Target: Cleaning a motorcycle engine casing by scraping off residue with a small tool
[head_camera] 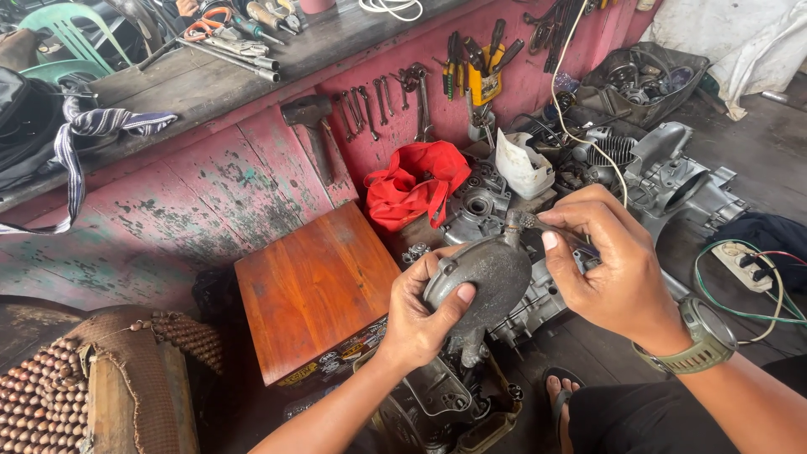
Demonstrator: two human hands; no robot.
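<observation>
My left hand (pixel 420 315) grips a rounded grey metal engine cover (pixel 487 273) from below, thumb on its face. My right hand (pixel 601 261) pinches a small dark tool or brush (pixel 528 221) at the cover's upper neck; its handle is hidden in my fingers. A green watch (pixel 702 340) sits on my right wrist. Beneath the cover lies a grey engine casing (pixel 534 307).
A wooden box (pixel 311 286) stands left of my hands. A red bag (pixel 412 185) and engine parts (pixel 672 181) lie by the pink workbench (pixel 210 185), with wrenches (pixel 378 101) hanging on it. A power strip (pixel 748 265) and cables lie right. My sandalled foot (pixel 559 399) is below.
</observation>
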